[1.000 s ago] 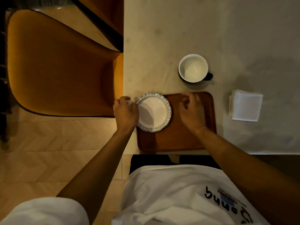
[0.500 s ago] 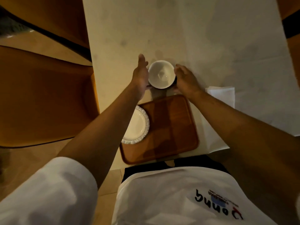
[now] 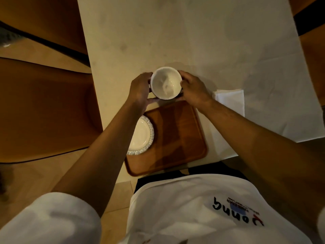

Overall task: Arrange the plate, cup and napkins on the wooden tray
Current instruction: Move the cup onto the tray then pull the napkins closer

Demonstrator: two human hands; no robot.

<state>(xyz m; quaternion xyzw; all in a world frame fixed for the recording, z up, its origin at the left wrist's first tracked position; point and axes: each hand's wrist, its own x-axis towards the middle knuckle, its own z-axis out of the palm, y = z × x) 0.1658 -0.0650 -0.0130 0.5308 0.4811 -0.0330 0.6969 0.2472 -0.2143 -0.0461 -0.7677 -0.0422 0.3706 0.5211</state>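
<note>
Your left hand [image 3: 140, 88] and right hand [image 3: 192, 90] are cupped around the white cup [image 3: 166, 83], one on each side, holding it just beyond the far edge of the wooden tray [image 3: 177, 138]; whether it has left the tabletop [image 3: 175, 36] I cannot tell. If you bring it in low, its base could clip the tray's raised rim and tip. The plate [image 3: 142, 135] overhangs the tray's left edge beneath your left forearm and could get knocked, while the napkins [image 3: 232, 103] wait to the right.
</note>
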